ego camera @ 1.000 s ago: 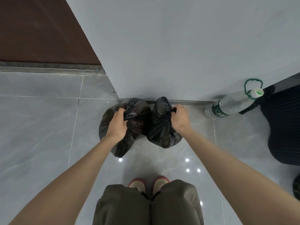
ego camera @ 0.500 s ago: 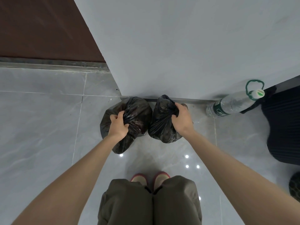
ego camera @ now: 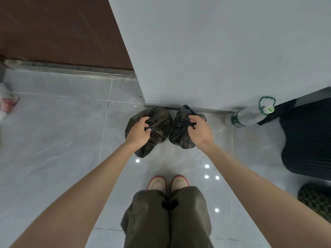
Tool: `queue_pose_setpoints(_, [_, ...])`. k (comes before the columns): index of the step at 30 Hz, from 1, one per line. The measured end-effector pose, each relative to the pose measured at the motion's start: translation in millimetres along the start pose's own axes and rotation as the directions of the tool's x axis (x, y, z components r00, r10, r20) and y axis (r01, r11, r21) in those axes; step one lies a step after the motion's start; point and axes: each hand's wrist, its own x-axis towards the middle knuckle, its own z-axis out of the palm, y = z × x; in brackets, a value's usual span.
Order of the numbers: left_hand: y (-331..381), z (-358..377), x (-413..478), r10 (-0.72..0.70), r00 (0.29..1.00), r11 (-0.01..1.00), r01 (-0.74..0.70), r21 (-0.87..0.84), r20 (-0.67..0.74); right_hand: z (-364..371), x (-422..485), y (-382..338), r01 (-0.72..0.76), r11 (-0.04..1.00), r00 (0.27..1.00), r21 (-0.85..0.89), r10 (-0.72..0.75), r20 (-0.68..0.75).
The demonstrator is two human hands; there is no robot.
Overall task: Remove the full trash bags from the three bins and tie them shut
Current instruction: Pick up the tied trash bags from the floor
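Observation:
Two full black trash bags stand side by side on the grey tiled floor, against the foot of a grey wall. My left hand (ego camera: 138,132) is on top of the left bag (ego camera: 157,129), with thumb and fingers curled round its gathered neck. The bunched top of the right bag (ego camera: 180,135) is pinched in the curled fingers of my right hand (ego camera: 198,130). Both bags rest on the floor and their tops look closed. No open bin mouth shows.
A clear water bottle (ego camera: 248,115) with a green cap and loop leans on the wall to the right. Beside it is a black ribbed object (ego camera: 308,140), and a dark mesh object (ego camera: 317,199) lies at the lower right. My shoes (ego camera: 168,183) stand behind the bags. A red-and-white thing (ego camera: 6,104) lies far left.
Both bags have settled lower against the wall. My fingers have loosened from tight fists round the necks to a lighter hold on top. The view has shifted a little.

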Motion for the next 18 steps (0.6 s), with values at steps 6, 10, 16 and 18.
queue_pose_setpoints(6, [83.7,-73.3,-91.5,0.095,0.995,0.994,-0.096,-0.047,-0.025,-80.3,-85.2,-73.5,-0.031,0.992,0.999,0.124,0.032,-0.009])
queue_pose_setpoints(10, [145.1,-121.4,-164.7,0.191,0.982,0.98,-0.191,-0.058,-0.007,-141.6,-157.8,-120.2,-0.03,0.989,0.999,0.144,0.027,0.021])
queue_pose_setpoints(16, [215.7,-154.7,-260.4,0.354,0.93,0.935,-0.356,0.0,0.103,-211.9,-257.8,-146.4,0.0,0.98,0.999,0.199,0.009,-0.044])
queue_pose_setpoints(18, [234.1,-154.1,-281.9,0.402,0.906,0.913,-0.408,0.021,0.135,-232.1,-284.0,-141.5,0.001,0.977,0.996,0.215,0.018,-0.087])
